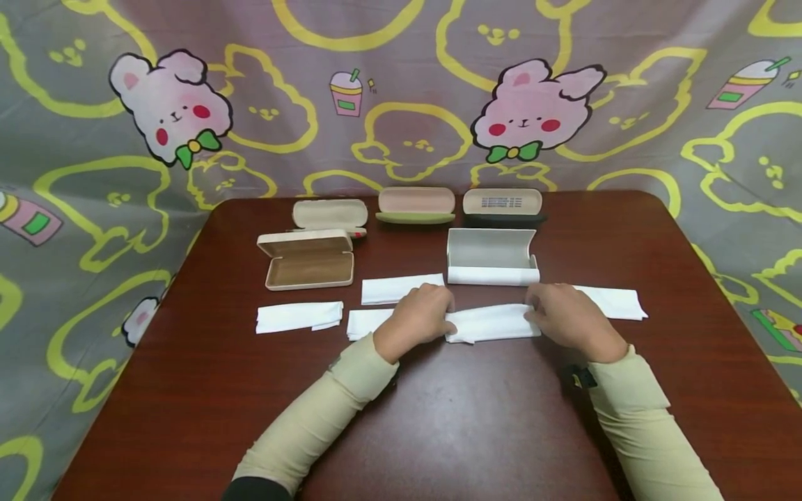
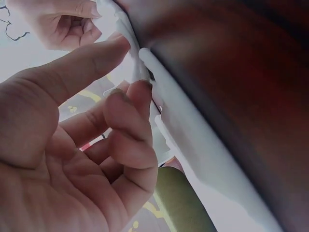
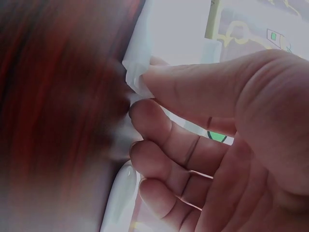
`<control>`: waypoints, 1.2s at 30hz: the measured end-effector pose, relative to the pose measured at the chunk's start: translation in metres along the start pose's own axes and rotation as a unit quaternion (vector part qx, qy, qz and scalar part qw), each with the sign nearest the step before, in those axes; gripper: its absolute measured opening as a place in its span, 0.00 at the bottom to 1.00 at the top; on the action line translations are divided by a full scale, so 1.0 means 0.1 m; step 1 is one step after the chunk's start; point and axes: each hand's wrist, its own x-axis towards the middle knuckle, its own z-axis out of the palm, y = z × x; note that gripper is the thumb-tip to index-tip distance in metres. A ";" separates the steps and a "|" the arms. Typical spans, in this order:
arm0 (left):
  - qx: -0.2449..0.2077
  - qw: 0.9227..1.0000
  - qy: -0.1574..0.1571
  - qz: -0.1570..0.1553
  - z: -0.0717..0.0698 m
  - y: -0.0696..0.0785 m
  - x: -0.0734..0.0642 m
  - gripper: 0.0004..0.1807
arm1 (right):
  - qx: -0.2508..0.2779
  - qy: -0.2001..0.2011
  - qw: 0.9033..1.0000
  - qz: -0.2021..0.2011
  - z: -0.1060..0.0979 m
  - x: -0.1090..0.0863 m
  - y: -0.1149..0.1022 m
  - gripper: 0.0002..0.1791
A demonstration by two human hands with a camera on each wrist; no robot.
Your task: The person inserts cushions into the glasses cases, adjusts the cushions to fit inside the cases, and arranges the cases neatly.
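Observation:
A folded white cloth lies in front of me on the table, with one hand at each end. My left hand pinches its left end; in the left wrist view the thumb and curled fingers stand on either side of the cloth's edge. At the right end, my right hand pinches the cloth between thumb and forefinger. The right wrist view shows that thumb against the white fabric, the other fingers curled below. Just behind the cloth is an open white glasses case.
More folded white cloths lie left, beside my left hand, behind it and right. Open glasses cases stand farther back: brown-lined, cream, green and black. A patterned curtain hangs behind the table.

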 end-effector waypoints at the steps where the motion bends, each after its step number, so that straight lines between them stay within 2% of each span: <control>1: -0.001 1.000 0.000 -0.001 0.00 0.00 0.01 0.14 | 0.000 0.000 1.000 -0.001 0.00 0.00 0.00 0.04; 8: -0.013 1.000 -0.006 -0.003 -0.01 0.00 0.03 0.12 | 0.008 0.015 1.000 -0.021 -0.02 -0.03 0.03 0.07; 13: -0.047 0.999 -0.004 0.006 -0.01 -0.02 0.02 0.11 | 0.033 0.016 0.999 -0.024 -0.06 -0.06 0.05 0.08; 18: -0.101 0.995 0.007 0.021 -0.02 -0.06 0.02 0.09 | 0.067 0.010 0.998 -0.009 -0.08 -0.09 0.08 0.08; 23: -0.158 0.987 -0.006 0.017 -0.05 -0.09 0.02 0.09 | 0.132 0.003 0.991 0.006 -0.08 -0.12 0.11 0.09; 28: -0.194 0.981 -0.009 0.004 -0.08 -0.11 0.04 0.08 | 0.189 0.018 0.981 0.029 -0.09 -0.13 0.09 0.08; 34: -0.197 0.980 0.002 0.015 -0.12 -0.14 0.05 0.09 | 0.206 0.036 0.977 0.040 -0.14 -0.13 0.08 0.03; 36: -0.201 0.980 0.007 0.015 -0.14 -0.16 0.05 0.08 | 0.205 0.043 0.977 0.038 -0.16 -0.13 0.09 0.04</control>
